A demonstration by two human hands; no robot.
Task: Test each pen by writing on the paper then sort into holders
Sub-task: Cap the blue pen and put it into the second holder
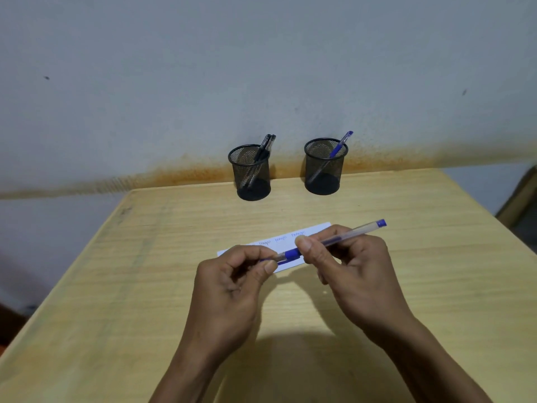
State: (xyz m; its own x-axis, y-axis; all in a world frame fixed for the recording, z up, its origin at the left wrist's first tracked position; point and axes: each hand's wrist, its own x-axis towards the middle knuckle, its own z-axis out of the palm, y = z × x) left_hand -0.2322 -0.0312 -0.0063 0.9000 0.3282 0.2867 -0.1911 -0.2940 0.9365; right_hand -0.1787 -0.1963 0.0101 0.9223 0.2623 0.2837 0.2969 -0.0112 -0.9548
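A blue pen (353, 231) with a clear barrel is held level above a white paper strip (316, 229) on the wooden table (116, 301). My right hand (354, 269) grips the barrel near its blue grip. My left hand (232, 283) pinches the pen's cap end at the tip. The paper carries three short written marks. At the back stand two black mesh holders: the left holder (252, 173) contains black pens, the right holder (325, 167) contains one blue pen (341, 144).
The table's far edge meets a grey wall with a rusty stain along its base. Bare wood lies left and right of the paper. A dark object shows at the right edge, beyond the table.
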